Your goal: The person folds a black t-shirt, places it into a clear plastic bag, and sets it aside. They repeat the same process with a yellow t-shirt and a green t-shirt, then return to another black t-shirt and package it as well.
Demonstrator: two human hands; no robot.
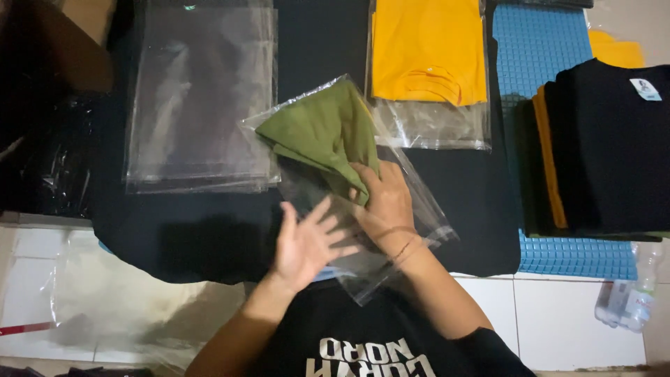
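1. A folded green shirt [322, 132] is being pushed into a clear plastic bag [412, 209] in the middle of the black cloth [209, 237] on the floor.
2. The shirt's near edge is being gripped by the right hand [385, 202], with the fingers closed on it inside the bag.
3. The bag is being pressed flat by the left hand [305, 242], with the fingers spread wide apart.
4. For a neat fit, the shirt is best kept flat and pushed in slowly.
5. The shirt looks soft and a bit bunched; the bag looks thin, shiny and crinkly.
6. A pile of clear bags [201, 98] is lying just to the left.
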